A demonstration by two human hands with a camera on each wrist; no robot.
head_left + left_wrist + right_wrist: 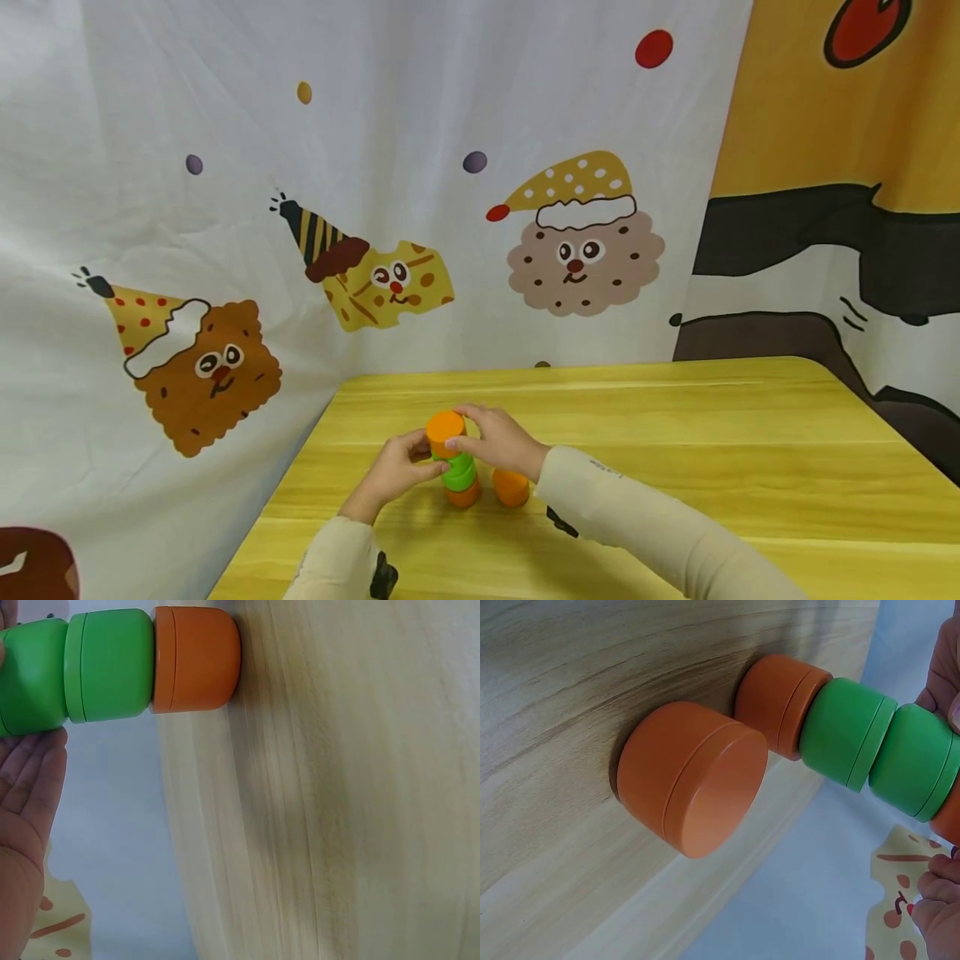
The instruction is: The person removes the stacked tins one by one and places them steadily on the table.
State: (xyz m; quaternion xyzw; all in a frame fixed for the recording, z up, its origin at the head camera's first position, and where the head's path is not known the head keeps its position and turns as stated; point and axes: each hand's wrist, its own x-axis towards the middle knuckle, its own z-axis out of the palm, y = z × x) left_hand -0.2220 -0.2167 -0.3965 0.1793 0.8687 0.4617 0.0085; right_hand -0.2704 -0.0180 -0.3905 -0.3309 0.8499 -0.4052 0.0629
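A stack of small round lidded jars stands on the table: a bottom orange jar (199,660), a lower green jar (112,667), an upper green jar (30,679) and a top orange jar (446,424). My right hand (501,442) grips the top orange jar, thumb in front and fingers behind. Thumb and fingers of my left hand (395,472) hold the upper green jar from the left. The stack leans slightly in the head view. Beside its base, to the right, a separate orange jar (694,780) stands upright, apart from both hands.
The wooden table (675,433) reaches back to a white curtain (420,100) printed with cartoon snacks. Dark straps (383,575) show under the sleeves at the wrists. Table surface extends right of the jars.
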